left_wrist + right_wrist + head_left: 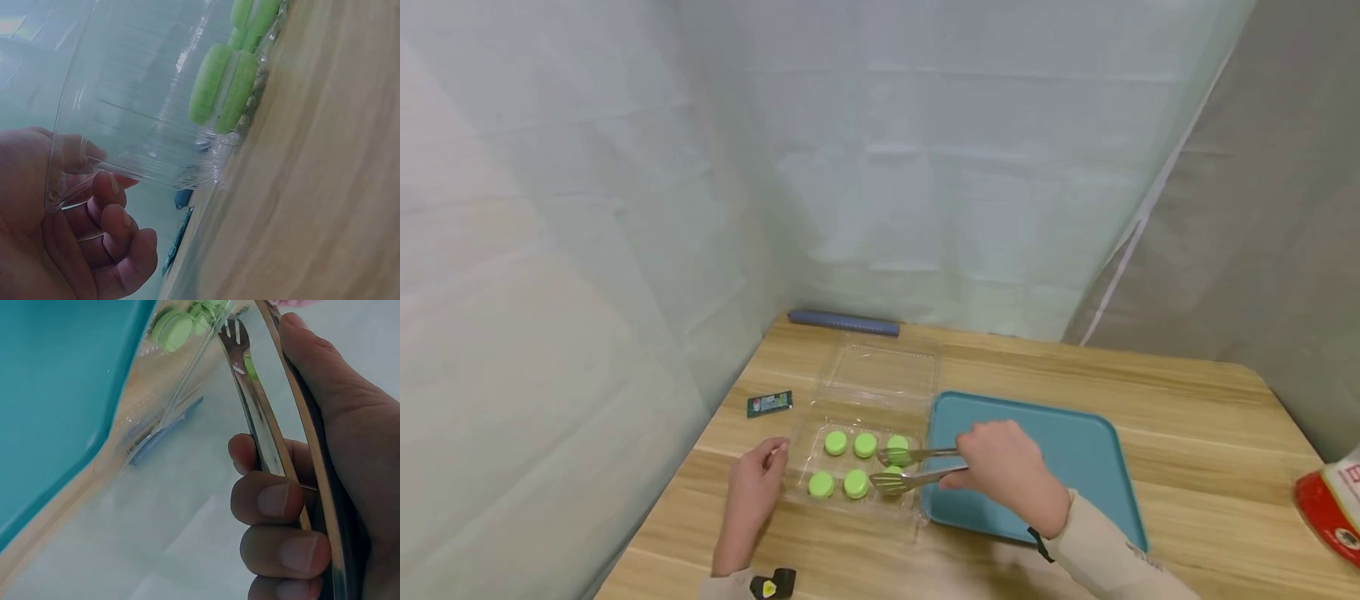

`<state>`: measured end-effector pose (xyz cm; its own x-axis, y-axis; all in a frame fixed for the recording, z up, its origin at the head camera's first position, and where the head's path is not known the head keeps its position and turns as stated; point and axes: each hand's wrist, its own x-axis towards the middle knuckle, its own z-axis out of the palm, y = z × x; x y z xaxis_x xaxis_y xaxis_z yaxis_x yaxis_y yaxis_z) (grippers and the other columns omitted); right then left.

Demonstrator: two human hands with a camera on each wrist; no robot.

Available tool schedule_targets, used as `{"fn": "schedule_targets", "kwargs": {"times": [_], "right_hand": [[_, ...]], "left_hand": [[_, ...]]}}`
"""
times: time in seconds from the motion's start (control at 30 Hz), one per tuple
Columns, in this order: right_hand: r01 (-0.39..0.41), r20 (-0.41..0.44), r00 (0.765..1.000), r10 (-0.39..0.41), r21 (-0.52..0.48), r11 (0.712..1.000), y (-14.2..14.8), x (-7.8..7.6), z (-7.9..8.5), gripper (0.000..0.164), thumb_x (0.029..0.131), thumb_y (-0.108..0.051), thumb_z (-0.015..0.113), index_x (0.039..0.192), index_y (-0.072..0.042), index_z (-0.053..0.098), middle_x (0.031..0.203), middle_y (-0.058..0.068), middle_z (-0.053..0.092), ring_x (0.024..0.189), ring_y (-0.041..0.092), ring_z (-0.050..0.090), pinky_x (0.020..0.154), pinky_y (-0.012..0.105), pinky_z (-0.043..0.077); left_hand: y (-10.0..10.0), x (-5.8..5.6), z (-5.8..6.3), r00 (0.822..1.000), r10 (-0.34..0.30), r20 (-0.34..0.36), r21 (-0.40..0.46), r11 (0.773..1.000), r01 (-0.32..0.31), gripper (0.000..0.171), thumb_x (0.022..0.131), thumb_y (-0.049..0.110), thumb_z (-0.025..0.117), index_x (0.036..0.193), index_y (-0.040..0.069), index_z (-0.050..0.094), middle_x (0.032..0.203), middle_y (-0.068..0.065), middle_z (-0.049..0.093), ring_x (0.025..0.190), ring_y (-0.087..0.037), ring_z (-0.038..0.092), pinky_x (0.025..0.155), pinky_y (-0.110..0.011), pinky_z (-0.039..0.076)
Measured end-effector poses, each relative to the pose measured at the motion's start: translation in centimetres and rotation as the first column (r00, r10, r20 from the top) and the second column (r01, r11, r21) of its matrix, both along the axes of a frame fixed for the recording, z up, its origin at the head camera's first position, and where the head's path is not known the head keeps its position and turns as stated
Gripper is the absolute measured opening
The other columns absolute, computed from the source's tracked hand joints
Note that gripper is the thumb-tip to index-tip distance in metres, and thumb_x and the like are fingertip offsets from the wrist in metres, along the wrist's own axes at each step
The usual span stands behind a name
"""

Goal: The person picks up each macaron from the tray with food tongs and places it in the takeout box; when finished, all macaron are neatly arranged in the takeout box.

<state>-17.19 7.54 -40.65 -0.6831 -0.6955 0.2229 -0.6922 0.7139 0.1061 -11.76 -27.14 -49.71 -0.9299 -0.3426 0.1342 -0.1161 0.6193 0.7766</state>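
Note:
A clear plastic container (842,463) with its lid folded back holds several green macarons (856,483) in rows. My left hand (755,483) pinches the container's left rim; in the left wrist view the thumb shows through the plastic and the other fingers curl below. Metal tongs (928,476) are gripped in my right hand (1009,468), which is above the blue tray. Their slotted tips are apart, over the macarons at the container's right side, partly hiding them. Whether the tips touch a macaron I cannot tell.
The blue tray (1067,442) lies right beside the container. Behind the lid is a long blue box-like bar (844,322). A small dark green packet (770,404) lies to the left. At the far right stands a red and white package (1333,508). Pale curtains (880,167) hang behind the table.

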Motion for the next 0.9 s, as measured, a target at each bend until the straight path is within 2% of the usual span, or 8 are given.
{"fn": "schedule_targets", "kwargs": {"times": [0.23,0.5,0.67,0.9], "right_hand": [[0.001,0.009,1.0,-0.002,0.026,1.0,-0.38,-0.04,0.08,0.066,0.067,-0.065,0.083,0.05,-0.024,0.035,0.051,-0.01,0.013,0.043,0.004,0.013,0.041,0.023,0.014],[0.035,-0.001,0.999,-0.035,0.027,0.999,-0.37,0.23,0.29,0.065,0.067,-0.069,0.081,0.05,-0.023,0.038,0.05,-0.01,0.012,0.043,0.004,0.011,0.041,0.023,0.013],[0.041,0.007,0.999,-0.041,-0.008,0.999,-0.14,0.42,0.64,0.066,0.067,-0.068,0.082,0.051,-0.023,0.035,0.051,-0.01,0.011,0.045,0.004,0.01,0.043,0.024,0.011],[0.078,0.087,0.994,-0.071,-0.085,0.993,0.53,0.55,0.55,0.061,0.07,-0.066,0.081,0.055,-0.022,0.042,0.05,-0.009,0.018,0.042,0.005,0.016,0.042,0.024,0.012]], "left_hand": [[0.05,-0.1,-0.07,1.0,0.007,0.028,0.015,1.0,-0.008,0.03,0.104,0.016,0.054,0.123,-0.004,0.068,0.068,-0.002,0.052,0.056,-0.015,0.046,0.048,-0.025,0.038],[0.14,0.03,0.12,1.0,0.008,0.024,0.003,1.0,-0.008,0.03,0.105,0.015,0.054,0.123,-0.005,0.067,0.067,-0.002,0.05,0.056,-0.014,0.045,0.048,-0.025,0.038],[0.11,0.05,0.21,1.0,0.001,0.026,0.008,1.0,-0.001,0.03,0.105,0.015,0.054,0.124,-0.005,0.067,0.068,-0.002,0.05,0.057,-0.015,0.045,0.048,-0.025,0.037],[0.0,0.07,0.0,1.0,0.006,0.019,0.003,1.0,-0.006,0.029,0.105,0.015,0.054,0.122,-0.005,0.068,0.068,-0.002,0.052,0.056,-0.015,0.046,0.048,-0.025,0.038]]}}
